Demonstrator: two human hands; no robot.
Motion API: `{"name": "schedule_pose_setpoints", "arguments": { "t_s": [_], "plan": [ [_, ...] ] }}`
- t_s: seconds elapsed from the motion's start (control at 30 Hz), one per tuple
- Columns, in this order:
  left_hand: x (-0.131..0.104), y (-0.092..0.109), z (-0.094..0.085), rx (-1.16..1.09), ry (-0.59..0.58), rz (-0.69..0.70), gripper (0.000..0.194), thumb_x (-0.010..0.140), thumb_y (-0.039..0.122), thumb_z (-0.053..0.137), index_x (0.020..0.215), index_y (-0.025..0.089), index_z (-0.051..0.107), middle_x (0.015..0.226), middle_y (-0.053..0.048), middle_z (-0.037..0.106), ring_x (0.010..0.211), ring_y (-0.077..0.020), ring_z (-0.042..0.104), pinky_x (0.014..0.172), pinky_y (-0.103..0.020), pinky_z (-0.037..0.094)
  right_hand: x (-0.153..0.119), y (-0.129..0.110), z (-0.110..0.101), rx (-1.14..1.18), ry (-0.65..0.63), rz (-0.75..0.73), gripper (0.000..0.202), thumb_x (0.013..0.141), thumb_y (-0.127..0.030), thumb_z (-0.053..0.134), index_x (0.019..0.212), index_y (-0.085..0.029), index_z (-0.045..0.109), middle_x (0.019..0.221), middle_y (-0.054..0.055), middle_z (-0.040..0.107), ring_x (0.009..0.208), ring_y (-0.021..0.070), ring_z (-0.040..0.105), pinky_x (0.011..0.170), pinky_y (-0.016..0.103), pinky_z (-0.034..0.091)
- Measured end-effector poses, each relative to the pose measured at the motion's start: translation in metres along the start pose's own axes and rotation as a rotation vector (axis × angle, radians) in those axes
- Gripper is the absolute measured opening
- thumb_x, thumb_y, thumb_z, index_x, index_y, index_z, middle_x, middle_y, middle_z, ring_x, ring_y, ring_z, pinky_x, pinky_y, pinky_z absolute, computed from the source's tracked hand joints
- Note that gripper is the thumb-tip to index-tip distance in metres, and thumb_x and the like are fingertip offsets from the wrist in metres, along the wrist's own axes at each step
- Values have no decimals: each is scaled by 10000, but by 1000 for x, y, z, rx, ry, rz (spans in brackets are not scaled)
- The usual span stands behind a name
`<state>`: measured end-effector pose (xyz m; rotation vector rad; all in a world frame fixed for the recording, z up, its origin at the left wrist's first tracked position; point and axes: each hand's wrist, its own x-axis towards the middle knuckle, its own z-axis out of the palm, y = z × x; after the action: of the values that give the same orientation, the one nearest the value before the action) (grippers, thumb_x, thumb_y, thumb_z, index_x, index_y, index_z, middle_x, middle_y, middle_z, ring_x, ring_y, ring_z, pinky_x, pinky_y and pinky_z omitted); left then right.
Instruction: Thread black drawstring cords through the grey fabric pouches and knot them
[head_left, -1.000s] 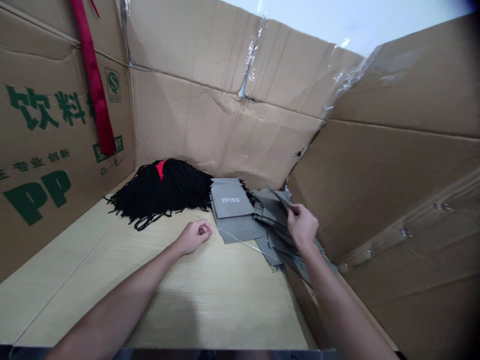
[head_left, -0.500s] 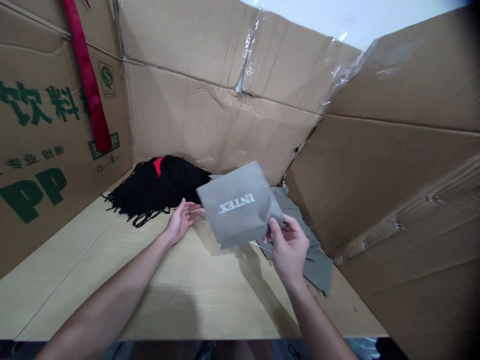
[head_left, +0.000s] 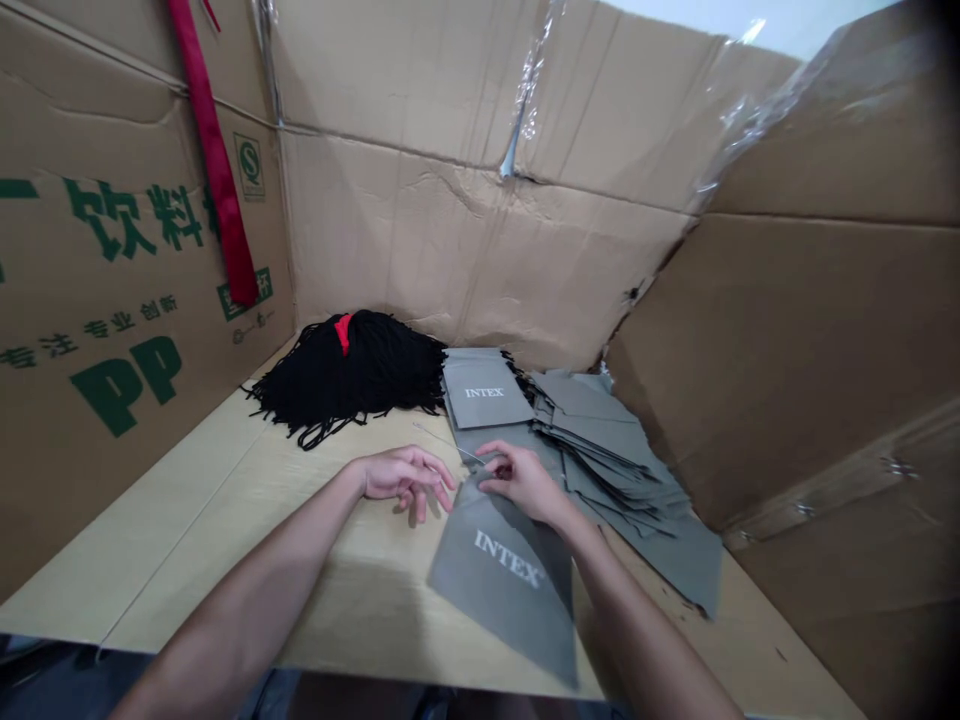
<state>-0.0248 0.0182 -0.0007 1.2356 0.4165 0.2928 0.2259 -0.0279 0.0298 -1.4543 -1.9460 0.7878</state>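
A grey pouch marked INTEX (head_left: 510, 575) lies near the table's front, its top edge beside my fingers. My right hand (head_left: 514, 475) is over that top edge with thumb and index finger pinched on a thin metal rod (head_left: 450, 440), which points to the upper left. Left of it, my left hand (head_left: 409, 480) hovers with its fingers apart, holding nothing. Behind my hands lies a stack of grey INTEX pouches (head_left: 487, 392), print facing up. A bundle of black cords (head_left: 352, 370) with a red tie rests to the left of this stack.
More grey pouches (head_left: 622, 450) are fanned out along the right side of the table (head_left: 337, 590). Cardboard walls (head_left: 390, 230) enclose the back and both sides. A red ribbon (head_left: 217, 170) hangs on the left wall.
The pouch that my right hand held up has come down to the front, its print now upright. My right hand has moved left to the rod. The view has shifted slightly.
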Motion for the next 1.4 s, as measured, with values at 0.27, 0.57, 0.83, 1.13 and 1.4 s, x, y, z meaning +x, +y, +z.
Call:
{"name": "schedule_pose_setpoints", "arguments": {
  "t_s": [0.27,0.57,0.83,1.13,1.4],
  "plan": [
    [5,-6,-39,682,1463,603,130,799,295,636,878,192,622,912,-76,620,888,-220,585,820,-350,461,14,-25,67,-90,-55,-222,193,770,-122,683,950,-192,685,931,54,693,862,170,646,828,309,493],
    [-17,-10,-98,743,1879,306,364,772,188,660,1129,180,587,1015,-106,676,1070,-299,548,942,-438,404,5,-13,67,-111,135,-441,150,845,-274,664,982,-215,656,976,67,688,1096,249,505,948,400,444],
    [-23,-12,-97,600,1958,451,266,919,345,457,911,199,678,908,-82,729,852,-230,664,803,-325,462,5,-4,55,-100,122,-289,97,844,-308,656,861,-214,671,893,51,700,1001,238,545,845,359,459],
    [-3,-4,-39,558,1883,606,351,976,380,321,771,212,550,642,2,604,600,-145,579,633,-252,434,7,4,51,-116,152,-216,131,843,-323,635,889,-208,676,877,58,696,993,242,558,816,351,463],
    [27,-10,30,696,1384,548,341,976,363,358,756,217,575,720,-18,669,701,-168,612,798,-323,445,8,5,51,-68,198,-160,385,849,-306,611,1215,-209,539,913,43,715,1064,240,581,922,384,444]
  ]
}}
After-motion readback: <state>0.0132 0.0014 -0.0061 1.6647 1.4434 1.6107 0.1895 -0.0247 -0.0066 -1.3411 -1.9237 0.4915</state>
